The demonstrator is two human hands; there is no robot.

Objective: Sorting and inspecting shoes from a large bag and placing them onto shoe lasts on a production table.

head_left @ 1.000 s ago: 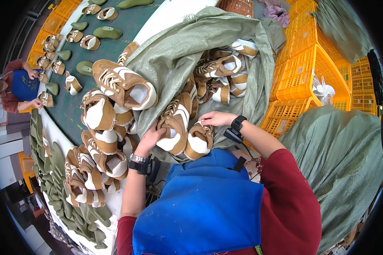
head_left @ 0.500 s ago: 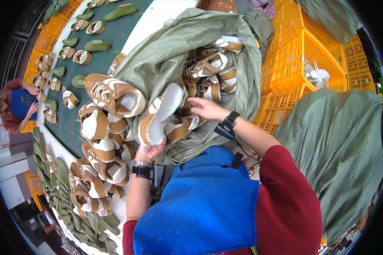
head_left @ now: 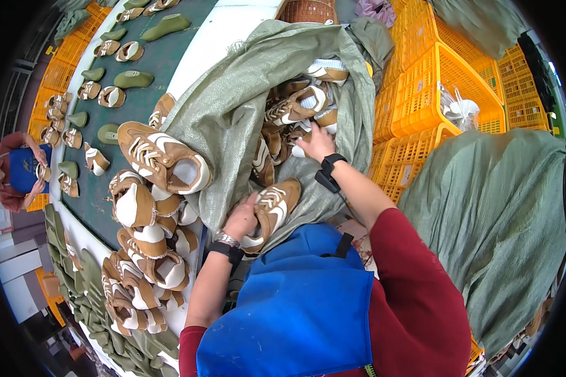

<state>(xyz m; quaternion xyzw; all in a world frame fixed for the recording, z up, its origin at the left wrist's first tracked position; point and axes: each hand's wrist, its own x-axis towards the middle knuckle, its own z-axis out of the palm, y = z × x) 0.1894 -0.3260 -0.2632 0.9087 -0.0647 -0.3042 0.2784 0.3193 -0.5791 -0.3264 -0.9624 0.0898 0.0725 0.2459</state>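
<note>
My left hand (head_left: pixel 241 218) is closed around a brown sneaker upper (head_left: pixel 279 204) with white laces and white side stripes. This upper is laces-up near the front of my blue apron, at the mouth of a grey-green woven sack (head_left: pixel 233 103). Inside the sack, my right hand (head_left: pixel 319 146) has its thumb and fingers on either side of another brown-and-white sneaker upper (head_left: pixel 304 132), mostly hidden by the hand. More uppers (head_left: pixel 297 105) lie jumbled around it in the sack.
Stacked sneaker uppers (head_left: pixel 163 157) stand left of the sack. Green shoe lasts (head_left: pixel 133 79) and uppers line a dark green surface (head_left: pixel 141 56); more lasts lie lower left. Yellow crates (head_left: pixel 415 100) and a covered heap (head_left: pixel 484 220) are at right. Another person (head_left: pixel 24 169) works far left.
My left hand has lowered its sneaker upper toward my apron and turned it from white underside to laces-up. My right hand has moved deeper into the sack and closed on another upper.
</note>
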